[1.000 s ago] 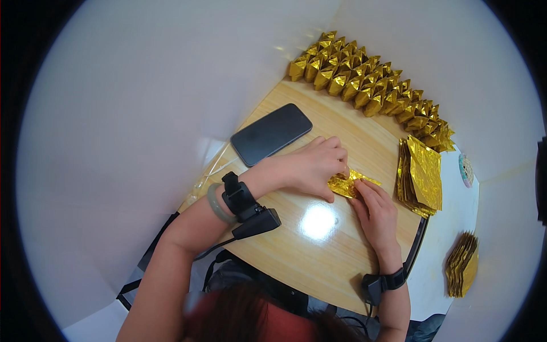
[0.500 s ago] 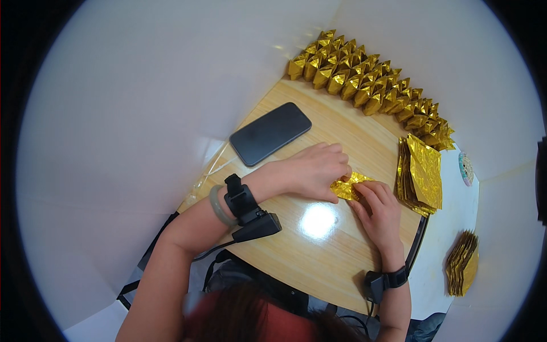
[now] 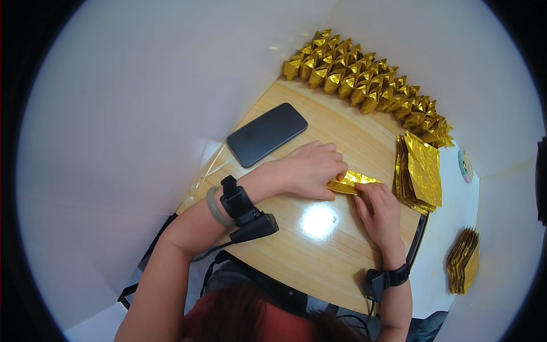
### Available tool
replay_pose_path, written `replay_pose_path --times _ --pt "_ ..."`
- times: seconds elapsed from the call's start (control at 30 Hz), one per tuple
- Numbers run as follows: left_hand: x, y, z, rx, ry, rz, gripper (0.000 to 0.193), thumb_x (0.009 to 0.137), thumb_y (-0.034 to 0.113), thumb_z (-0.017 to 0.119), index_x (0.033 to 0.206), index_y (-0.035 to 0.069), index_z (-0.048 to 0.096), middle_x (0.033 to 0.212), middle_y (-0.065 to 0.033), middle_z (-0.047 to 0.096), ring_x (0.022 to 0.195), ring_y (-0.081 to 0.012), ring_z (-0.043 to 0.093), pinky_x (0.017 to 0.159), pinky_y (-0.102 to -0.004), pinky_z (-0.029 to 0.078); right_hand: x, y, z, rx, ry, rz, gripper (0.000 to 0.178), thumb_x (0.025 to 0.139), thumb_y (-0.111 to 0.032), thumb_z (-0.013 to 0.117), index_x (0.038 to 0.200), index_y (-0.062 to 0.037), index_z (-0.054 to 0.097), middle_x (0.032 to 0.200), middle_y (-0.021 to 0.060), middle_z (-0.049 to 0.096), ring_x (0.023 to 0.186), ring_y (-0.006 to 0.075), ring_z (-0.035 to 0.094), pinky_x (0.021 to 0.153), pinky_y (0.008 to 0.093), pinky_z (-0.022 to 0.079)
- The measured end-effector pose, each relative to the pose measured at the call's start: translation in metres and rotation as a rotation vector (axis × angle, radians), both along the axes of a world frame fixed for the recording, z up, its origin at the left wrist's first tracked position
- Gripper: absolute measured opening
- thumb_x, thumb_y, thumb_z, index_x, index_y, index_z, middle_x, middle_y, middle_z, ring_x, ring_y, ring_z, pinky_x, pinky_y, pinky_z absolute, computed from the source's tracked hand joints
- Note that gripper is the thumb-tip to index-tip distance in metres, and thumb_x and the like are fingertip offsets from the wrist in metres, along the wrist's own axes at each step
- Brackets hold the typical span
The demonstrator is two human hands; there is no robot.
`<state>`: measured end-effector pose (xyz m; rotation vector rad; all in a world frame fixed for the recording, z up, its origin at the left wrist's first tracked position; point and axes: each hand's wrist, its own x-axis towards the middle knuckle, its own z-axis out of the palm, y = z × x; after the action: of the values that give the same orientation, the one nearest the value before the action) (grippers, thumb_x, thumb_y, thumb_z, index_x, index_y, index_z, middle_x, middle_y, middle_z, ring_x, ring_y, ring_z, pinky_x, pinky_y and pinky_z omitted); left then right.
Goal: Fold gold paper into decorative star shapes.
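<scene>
A narrow folded strip of gold foil paper (image 3: 354,180) lies on the wooden table between my two hands. My left hand (image 3: 313,169) grips its left end, with the fingers curled and the thumb at its near edge. At the other end, my right hand (image 3: 380,211) holds the strip's near edge between fingertips and thumb. Part of each end is hidden under the fingers. To the right of my right hand stands a stack of flat gold foil sheets (image 3: 421,171).
Rows of folded gold paper pieces (image 3: 353,74) line the table's far edge. A dark phone (image 3: 266,134) with a white cable lies at the left. Beyond the table's right edge are another gold paper bundle (image 3: 463,262) and a round patterned object (image 3: 465,165) by the white wall.
The gold paper has gone from a crumpled-looking shape to a flatter, longer strip with a crease along it. My right hand has shifted slightly; my left still grips the left end.
</scene>
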<state>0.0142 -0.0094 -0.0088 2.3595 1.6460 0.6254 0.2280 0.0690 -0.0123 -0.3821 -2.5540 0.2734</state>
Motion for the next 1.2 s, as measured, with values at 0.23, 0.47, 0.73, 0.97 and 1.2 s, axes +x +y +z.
replay_pose_path --times 0.23,0.47,0.73,0.97,1.2 --pt "-0.002 0.003 0.007 -0.211 -0.261 0.124 0.026 0.077 0.026 0.069 0.091 0.005 0.071 0.083 -0.0130 0.065 0.084 -0.0290 0.060 0.078 -0.0387 0.047 0.004 0.003 -0.008 -0.289 0.058 -0.106 0.020 0.084 -0.004 0.063 0.104 -0.0044 0.061 0.085 0.0123 0.061 0.078 0.0269 0.060 0.066 0.0345 0.048" --pt "-0.002 0.008 0.004 -0.363 -0.573 0.197 0.021 0.082 0.013 0.065 0.098 0.000 0.067 0.075 -0.0088 0.066 0.068 -0.0148 0.061 0.064 -0.0280 0.047 -0.003 0.004 -0.015 -0.557 0.118 -0.227 0.029 0.086 -0.004 0.063 0.115 -0.0051 0.059 0.087 0.0097 0.061 0.078 0.0204 0.060 0.070 0.0302 0.049" --pt "0.003 0.008 -0.015 -0.067 -0.408 0.231 0.021 0.081 0.012 0.066 0.101 0.005 0.067 0.081 -0.0060 0.062 0.078 -0.0184 0.059 0.072 -0.0324 0.048 -0.009 0.006 -0.014 -0.622 0.082 -0.252 0.027 0.083 -0.004 0.066 0.110 -0.0047 0.061 0.090 0.0106 0.059 0.080 0.0214 0.058 0.072 0.0307 0.048" --pt "0.005 0.006 -0.020 0.005 -0.273 0.059 0.022 0.083 0.008 0.060 0.102 0.012 0.070 0.090 -0.0083 0.058 0.092 -0.0262 0.055 0.080 -0.0357 0.046 -0.011 0.000 -0.011 -0.313 0.116 -0.191 0.024 0.080 -0.004 0.067 0.103 -0.0037 0.059 0.097 0.0103 0.056 0.092 0.0290 0.053 0.078 0.0355 0.045" --pt "0.011 0.003 -0.017 -0.004 -0.153 0.016 0.033 0.084 0.003 0.054 0.112 0.014 0.068 0.091 -0.0094 0.055 0.091 -0.0274 0.055 0.077 -0.0356 0.046 -0.007 0.006 -0.017 -0.198 0.017 -0.298 0.022 0.080 -0.008 0.067 0.099 -0.0059 0.057 0.097 0.0117 0.055 0.094 0.0301 0.050 0.084 0.0395 0.040"
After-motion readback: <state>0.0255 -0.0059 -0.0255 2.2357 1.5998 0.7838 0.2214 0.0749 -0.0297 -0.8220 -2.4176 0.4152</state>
